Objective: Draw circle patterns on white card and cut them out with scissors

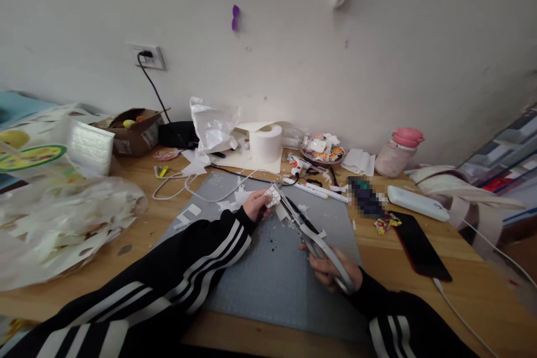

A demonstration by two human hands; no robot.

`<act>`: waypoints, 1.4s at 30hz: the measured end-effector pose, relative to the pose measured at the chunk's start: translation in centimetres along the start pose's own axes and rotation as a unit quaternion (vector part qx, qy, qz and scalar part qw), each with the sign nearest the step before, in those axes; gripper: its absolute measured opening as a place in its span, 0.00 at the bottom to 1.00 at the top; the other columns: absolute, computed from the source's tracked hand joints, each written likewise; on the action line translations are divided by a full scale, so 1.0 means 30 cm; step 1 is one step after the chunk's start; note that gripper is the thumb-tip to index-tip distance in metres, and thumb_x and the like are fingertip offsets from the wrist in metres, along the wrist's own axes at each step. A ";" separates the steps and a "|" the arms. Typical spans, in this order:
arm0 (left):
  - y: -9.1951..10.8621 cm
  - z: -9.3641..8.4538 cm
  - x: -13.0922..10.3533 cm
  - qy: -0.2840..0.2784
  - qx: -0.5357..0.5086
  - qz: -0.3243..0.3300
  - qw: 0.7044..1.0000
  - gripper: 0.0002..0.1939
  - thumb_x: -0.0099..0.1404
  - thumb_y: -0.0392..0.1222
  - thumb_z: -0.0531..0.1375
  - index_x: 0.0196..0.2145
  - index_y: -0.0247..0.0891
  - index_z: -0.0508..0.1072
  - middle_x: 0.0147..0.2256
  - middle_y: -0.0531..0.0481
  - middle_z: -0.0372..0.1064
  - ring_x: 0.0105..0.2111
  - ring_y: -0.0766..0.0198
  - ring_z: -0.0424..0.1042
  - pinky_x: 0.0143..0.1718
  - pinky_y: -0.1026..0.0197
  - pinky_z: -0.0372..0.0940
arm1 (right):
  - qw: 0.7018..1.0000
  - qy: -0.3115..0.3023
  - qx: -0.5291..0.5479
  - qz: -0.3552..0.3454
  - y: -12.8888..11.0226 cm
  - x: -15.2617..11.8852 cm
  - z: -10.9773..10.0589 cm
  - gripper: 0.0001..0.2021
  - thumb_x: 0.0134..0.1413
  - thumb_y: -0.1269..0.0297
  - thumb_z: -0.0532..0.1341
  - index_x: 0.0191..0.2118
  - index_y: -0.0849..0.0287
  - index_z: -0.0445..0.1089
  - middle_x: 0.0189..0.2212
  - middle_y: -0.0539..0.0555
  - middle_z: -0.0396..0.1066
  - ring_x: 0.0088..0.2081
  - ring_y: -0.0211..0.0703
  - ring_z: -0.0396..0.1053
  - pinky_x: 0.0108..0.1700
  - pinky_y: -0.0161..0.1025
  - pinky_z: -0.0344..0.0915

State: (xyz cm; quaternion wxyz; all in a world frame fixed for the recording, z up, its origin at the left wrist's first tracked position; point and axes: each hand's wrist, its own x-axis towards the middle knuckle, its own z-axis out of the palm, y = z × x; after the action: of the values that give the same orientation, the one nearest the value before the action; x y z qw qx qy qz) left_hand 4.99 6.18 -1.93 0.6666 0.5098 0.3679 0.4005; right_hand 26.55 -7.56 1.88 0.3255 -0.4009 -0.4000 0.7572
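at the left edge of the table (142, 218) i have a clear plastic bag (71, 229) with pale scraps inside; behind it, toward the far left corner, stands an open cardboard box (130, 140). further right along the far edge come a crinkled white bag (213, 126) and a white roll (265, 145). in front of these a grey cutting mat (272, 291) stretches almost to the near edge, with white paper scraps (240, 197) strewn across its far half.

over the middle of the mat my left grip (255, 207) pinches a small white piece (273, 196) with a dark net-like pattern, fingers closed on its left side. scissors (314, 238) slant up to that piece, blades at its right side; how far apart the blades stand, i cannot tell. my right grip (324, 274) is wrapped around their handles, closer to the near edge than my left.

beyond it, a dish of scraps (312, 160) sits by the far edge, then a pink-lidded jar (396, 155) toward the far right corner. near the right edge lie a pale blue slab (418, 203) and, just nearer me, a dark phone (423, 246) with a white cable (451, 307) at its end.
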 end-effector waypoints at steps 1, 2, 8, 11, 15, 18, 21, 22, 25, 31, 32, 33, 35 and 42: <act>0.001 0.000 -0.001 -0.001 0.000 0.000 1.000 0.12 0.69 0.46 0.55 0.36 0.33 0.69 0.26 0.55 0.65 0.20 0.74 0.63 0.20 0.69 0.62 | 1.000 0.002 -0.003 -0.003 -0.001 -0.002 0.003 0.25 0.32 0.53 0.71 0.39 0.56 0.68 0.12 0.37 0.55 0.10 0.25 0.45 0.10 0.24 0.47; 0.002 0.001 -0.002 -0.002 0.000 0.000 1.000 0.12 0.69 0.46 0.55 0.35 0.33 0.69 0.26 0.55 0.65 0.20 0.74 0.62 0.19 0.69 0.61 | 1.000 0.003 -0.006 -0.006 -0.003 -0.003 0.005 0.25 0.31 0.52 0.72 0.39 0.56 0.68 0.12 0.37 0.55 0.10 0.25 0.45 0.10 0.24 0.47; 0.003 0.009 -0.007 -0.012 0.003 -0.008 1.000 0.11 0.69 0.45 0.55 0.34 0.34 0.69 0.26 0.55 0.65 0.20 0.74 0.62 0.20 0.70 0.61 | 1.000 0.005 -0.022 -0.007 -0.005 -0.004 0.010 0.26 0.33 0.50 0.70 0.39 0.57 0.66 0.10 0.36 0.53 0.10 0.26 0.44 0.10 0.24 0.46; 0.000 0.010 -0.005 -0.013 0.003 -0.017 1.000 0.11 0.68 0.45 0.56 0.35 0.33 0.69 0.27 0.55 0.66 0.20 0.73 0.63 0.20 0.69 0.62 | 1.000 0.004 -0.027 -0.007 -0.008 -0.004 0.010 0.26 0.33 0.50 0.70 0.39 0.57 0.66 0.10 0.36 0.54 0.10 0.26 0.44 0.10 0.25 0.47; -0.002 0.004 0.001 -0.010 0.001 -0.025 1.000 0.12 0.68 0.45 0.56 0.38 0.32 0.69 0.29 0.54 0.66 0.22 0.73 0.65 0.21 0.68 0.64 | 1.000 -0.002 -0.031 0.002 -0.011 -0.003 0.008 0.27 0.33 0.50 0.70 0.40 0.56 0.65 0.09 0.35 0.53 0.10 0.26 0.43 0.10 0.24 0.46; -0.002 -0.001 0.003 -0.007 -0.003 -0.026 1.000 0.12 0.68 0.45 0.56 0.38 0.32 0.69 0.30 0.53 0.67 0.23 0.72 0.66 0.23 0.67 0.65 | 0.999 -0.004 -0.033 0.003 -0.006 0.000 0.006 0.27 0.32 0.49 0.70 0.40 0.57 0.65 0.09 0.35 0.53 0.10 0.26 0.43 0.10 0.25 0.46; -0.001 -0.003 0.001 -0.004 -0.007 -0.022 1.000 0.12 0.68 0.46 0.56 0.38 0.32 0.69 0.29 0.53 0.67 0.23 0.72 0.66 0.23 0.67 0.65 | 0.999 0.000 -0.033 -0.003 0.001 0.001 0.004 0.27 0.32 0.49 0.70 0.40 0.57 0.66 0.10 0.36 0.54 0.10 0.26 0.44 0.10 0.25 0.46; -0.001 -0.003 0.000 -0.003 -0.009 -0.021 1.000 0.12 0.68 0.46 0.56 0.38 0.32 0.69 0.29 0.54 0.67 0.22 0.72 0.66 0.22 0.67 0.64 | 0.999 0.001 -0.033 -0.004 0.002 0.001 0.004 0.27 0.32 0.49 0.70 0.40 0.57 0.66 0.10 0.36 0.55 0.10 0.26 0.44 0.10 0.25 0.46; -0.001 -0.004 -0.004 -0.002 -0.014 -0.018 1.000 0.12 0.69 0.46 0.55 0.35 0.33 0.70 0.27 0.55 0.66 0.21 0.73 0.64 0.21 0.68 0.63 | 0.999 -0.002 -0.032 -0.008 0.001 0.001 0.004 0.26 0.33 0.51 0.70 0.40 0.57 0.66 0.10 0.36 0.54 0.10 0.26 0.44 0.10 0.25 0.46; -0.006 -0.007 -0.001 0.001 -0.020 -0.019 1.000 0.11 0.69 0.45 0.55 0.35 0.34 0.70 0.27 0.54 0.66 0.21 0.73 0.64 0.21 0.69 0.63 | 0.999 -0.006 -0.030 -0.016 -0.001 0.004 0.005 0.26 0.33 0.52 0.70 0.40 0.57 0.67 0.12 0.37 0.56 0.10 0.25 0.46 0.10 0.26 0.47; -0.008 -0.008 0.000 0.001 -0.021 -0.019 1.000 0.11 0.69 0.45 0.55 0.36 0.33 0.70 0.28 0.54 0.66 0.21 0.73 0.64 0.21 0.68 0.63 | 0.999 -0.006 -0.029 -0.016 0.001 0.005 0.005 0.26 0.33 0.52 0.71 0.40 0.57 0.68 0.12 0.37 0.56 0.10 0.25 0.46 0.10 0.26 0.47; -0.009 -0.009 0.002 0.001 -0.021 -0.019 1.000 0.11 0.68 0.45 0.56 0.37 0.33 0.69 0.28 0.54 0.66 0.22 0.73 0.64 0.21 0.68 0.63 | 0.999 -0.005 -0.028 -0.015 0.003 0.006 0.004 0.26 0.32 0.52 0.71 0.40 0.57 0.68 0.12 0.37 0.56 0.10 0.25 0.46 0.10 0.26 0.47; -0.011 -0.010 0.003 0.002 -0.022 -0.019 1.000 0.12 0.68 0.45 0.56 0.38 0.32 0.69 0.29 0.54 0.66 0.22 0.73 0.65 0.21 0.68 0.64 | 1.000 -0.003 -0.025 -0.014 0.007 0.008 0.002 0.27 0.31 0.52 0.71 0.40 0.57 0.67 0.12 0.37 0.55 0.10 0.25 0.46 0.10 0.26 0.46; -0.014 -0.013 0.007 0.007 -0.030 -0.008 0.999 0.12 0.68 0.46 0.56 0.37 0.32 0.69 0.28 0.54 0.66 0.21 0.73 0.64 0.21 0.68 0.63 | 1.000 0.007 -0.019 -0.011 0.009 0.003 -0.001 0.27 0.32 0.51 0.71 0.40 0.57 0.67 0.13 0.37 0.56 0.10 0.26 0.46 0.10 0.25 0.46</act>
State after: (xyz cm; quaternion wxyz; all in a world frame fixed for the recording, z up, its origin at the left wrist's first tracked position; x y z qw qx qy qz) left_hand 4.78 6.45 -2.43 0.6820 0.4837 0.3651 0.4093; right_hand 26.48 -7.62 1.59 0.3286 -0.4080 -0.4162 0.7432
